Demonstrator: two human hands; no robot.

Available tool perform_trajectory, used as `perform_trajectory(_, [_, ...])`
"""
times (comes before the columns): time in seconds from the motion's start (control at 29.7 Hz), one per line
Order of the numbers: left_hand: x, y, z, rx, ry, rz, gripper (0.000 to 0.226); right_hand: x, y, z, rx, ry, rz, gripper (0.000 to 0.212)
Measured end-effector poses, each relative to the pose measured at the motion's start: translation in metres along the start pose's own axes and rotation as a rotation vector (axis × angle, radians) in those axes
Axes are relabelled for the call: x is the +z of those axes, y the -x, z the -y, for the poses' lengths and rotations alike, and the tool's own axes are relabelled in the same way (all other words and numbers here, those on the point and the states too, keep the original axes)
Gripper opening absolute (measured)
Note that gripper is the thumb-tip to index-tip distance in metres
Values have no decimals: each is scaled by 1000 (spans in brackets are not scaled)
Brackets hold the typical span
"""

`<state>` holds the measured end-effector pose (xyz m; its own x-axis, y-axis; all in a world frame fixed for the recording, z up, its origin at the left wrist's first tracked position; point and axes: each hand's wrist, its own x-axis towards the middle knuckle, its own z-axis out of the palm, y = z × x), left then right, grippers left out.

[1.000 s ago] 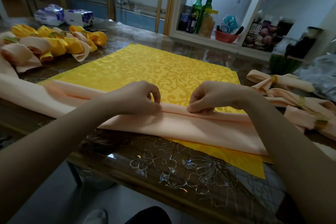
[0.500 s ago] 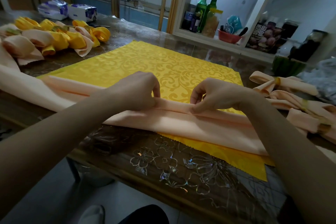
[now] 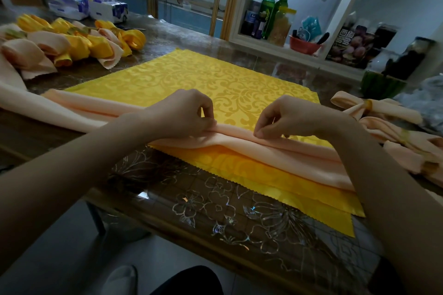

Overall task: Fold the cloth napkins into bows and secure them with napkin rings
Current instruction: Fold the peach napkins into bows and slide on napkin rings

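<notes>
Head view: two hands, both pinching the one long peach napkin (image 3: 263, 151), which lies left to right across the near part of the table (image 3: 215, 213). Left hand (image 3: 189, 115) has thumb and curled fingers on the folded ridge. Right hand (image 3: 285, 117) does the same just to its right, with a short gap between them.

Under the peach strip is a yellow patterned napkin (image 3: 215, 79), spread flat. Two zigzag yellow edges show at the near right corner, so likely two layers.

Far left is a pile of finished bows (image 3: 72, 43), yellow and peach mixed, count unclear. At the right are peach bows (image 3: 388, 124), at least three, one with a gold napkin ring (image 3: 368, 104) around its middle. Two tissue packs (image 3: 88, 6) at far left; two green bottles (image 3: 275, 5) on the shelf.

Compared with 0.5 s ago, both hands still pinch the ridge. The peach strip is narrower on the near side, and more yellow is exposed below it.
</notes>
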<state>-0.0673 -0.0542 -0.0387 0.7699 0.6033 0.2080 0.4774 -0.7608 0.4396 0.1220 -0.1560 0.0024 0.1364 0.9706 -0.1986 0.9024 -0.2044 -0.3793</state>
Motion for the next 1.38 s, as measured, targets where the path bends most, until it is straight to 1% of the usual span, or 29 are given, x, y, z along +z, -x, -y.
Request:
perform_trajectory(0.07, [1, -1, 2, 7, -24, -29, 9, 2, -1, 0, 8, 14, -22, 4])
perform_trajectory(0.17, [0, -3, 6, 3, 1, -21, 7, 3, -2, -1, 32, -3, 9, 3])
perform_trajectory(0.27, [-6, -4, 7, -27, 64, 67, 7, 0, -1, -3, 100, -6, 57, 12])
perform_trajectory(0.34, [-10, -6, 6, -78, 63, 122, 13, -3, 0, -4, 177, 37, 119, 19])
perform_trajectory(0.37, [-11, -7, 5, -112, 46, 152, 15, -3, 1, -5, 200, 59, 146, 20])
perform_trajectory(0.47, [-15, -11, 1, -174, -73, 244, 20, -4, 2, -6, 196, 109, 152, 14])
perform_trajectory(0.57, [-19, -13, -1, -143, -108, 284, 16, -3, 4, -6, 161, 121, 121, 15])
perform_trajectory(0.61, [-19, -12, -1, -114, -101, 270, 14, -3, 4, -6, 143, 117, 100, 13])
perform_trajectory(0.67, [-14, -9, 1, -42, -89, 188, 13, -1, 4, -5, 108, 125, 41, 12])
perform_trajectory(0.78, [-3, -5, 6, 69, -63, 13, 11, 4, 2, 2, 50, 187, -16, 20])
perform_trajectory(0.84, [0, -1, 8, 126, -89, -52, 10, 8, 1, 6, 9, 225, -13, 25])
perform_trajectory(0.88, [1, 1, 8, 158, -128, -59, 12, 10, 1, 7, -6, 251, -6, 27])
perform_trajectory(0.94, [0, 4, 7, 211, -241, -21, 16, 11, -1, 9, -5, 311, 22, 28])
perform_trajectory(1.04, [-3, 8, 2, 187, -340, 82, 19, 10, -1, 13, 51, 365, 128, 24])
perform_trajectory(1.11, [-3, 10, -1, 170, -381, 101, 22, 4, 3, 15, 79, 345, 220, 18])
perform_trajectory(1.18, [2, 13, -4, 190, -444, 81, 26, -3, 8, 13, 76, 282, 270, 5])
perform_trajectory(1.21, [5, 14, -5, 208, -478, 65, 29, -5, 10, 12, 65, 252, 274, 5])
perform_trajectory(1.25, [6, 15, -7, 230, -507, 49, 31, -7, 11, 10, 53, 219, 258, 11])
perform_trajectory(1.31, [8, 16, -8, 250, -544, 36, 32, -5, 8, 6, 37, 139, 166, 18])
perform_trajectory(1.38, [7, 16, -11, 243, -555, 42, 29, -4, 3, -1, 34, 63, 64, 18])
